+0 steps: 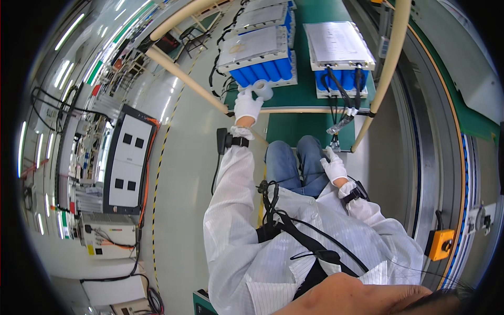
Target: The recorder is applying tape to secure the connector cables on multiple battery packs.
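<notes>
My left hand, in a white glove, reaches to the near edge of the green shelf. Its fingers are closed on a roll of white tape, just in front of a battery pack of blue cells with a white top plate. Lower down, my right hand, also gloved, is beside my right thigh with its fingers stretched out and nothing visible in it. Just beyond its fingertips hang the connector ends of black cables from the right battery pack. A clear wrap surrounds part of those cables.
More battery packs stand behind on the green shelf. Cream tubes frame the rack. To the right runs a metal rail line with an orange switch box; a framed board stands left.
</notes>
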The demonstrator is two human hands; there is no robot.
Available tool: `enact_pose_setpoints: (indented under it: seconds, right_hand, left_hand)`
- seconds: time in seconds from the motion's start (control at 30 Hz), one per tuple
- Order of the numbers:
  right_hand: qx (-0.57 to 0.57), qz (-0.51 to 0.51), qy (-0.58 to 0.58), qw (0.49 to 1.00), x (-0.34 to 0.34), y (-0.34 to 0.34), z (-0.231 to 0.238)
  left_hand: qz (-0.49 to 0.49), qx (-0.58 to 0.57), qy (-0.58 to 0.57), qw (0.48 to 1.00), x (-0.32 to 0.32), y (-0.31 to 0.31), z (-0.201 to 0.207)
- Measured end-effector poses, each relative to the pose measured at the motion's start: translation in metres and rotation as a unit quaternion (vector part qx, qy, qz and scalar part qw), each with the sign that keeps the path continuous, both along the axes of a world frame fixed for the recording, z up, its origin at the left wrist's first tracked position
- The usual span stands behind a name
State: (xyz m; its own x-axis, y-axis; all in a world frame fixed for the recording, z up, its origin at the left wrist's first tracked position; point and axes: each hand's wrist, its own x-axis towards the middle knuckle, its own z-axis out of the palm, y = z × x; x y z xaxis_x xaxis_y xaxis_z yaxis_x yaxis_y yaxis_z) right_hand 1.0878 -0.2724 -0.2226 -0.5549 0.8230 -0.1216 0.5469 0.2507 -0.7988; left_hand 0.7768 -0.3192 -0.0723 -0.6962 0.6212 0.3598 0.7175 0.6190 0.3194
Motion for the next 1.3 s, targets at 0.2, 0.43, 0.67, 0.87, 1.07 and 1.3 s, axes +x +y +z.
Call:
enact_pose_setpoints:
  seconds: [0.2, 0.43, 0.67, 0.87, 1.07, 1.3]
  right_hand:
    - [0.100, 0.152, 0.095, 0.979, -0.043, -0.039, 0.024]
    - [0.040, 0.178, 0.116, 0.976, -0.116, -0.005, -0.012]
    - [-0.093, 0.318, 0.057, 0.942, -0.124, 0.021, -0.072]
    - [-0.447, 0.578, -0.112, 0.674, -0.299, -0.035, -0.064]
    - [-0.264, 0.560, -0.133, 0.774, -0.372, -0.061, -0.054]
    - [-0.144, 0.490, -0.203, 0.835, -0.387, -0.078, -0.053]
  left_hand:
    - [-0.014, -0.006, -0.091, 0.996, -0.001, 0.012, -0.008]
    - [-0.010, 0.238, -0.329, 0.914, 0.023, -0.085, -0.016]
    - [0.038, 0.416, -0.476, 0.774, 0.061, -0.165, -0.055]
    - [-0.041, 0.389, -0.675, 0.626, 0.072, -0.143, -0.115]
    - [-0.001, 0.361, -0.749, 0.556, 0.051, -0.183, -0.088]
    - [0.074, 0.403, -0.727, 0.551, 0.042, -0.263, -0.066]
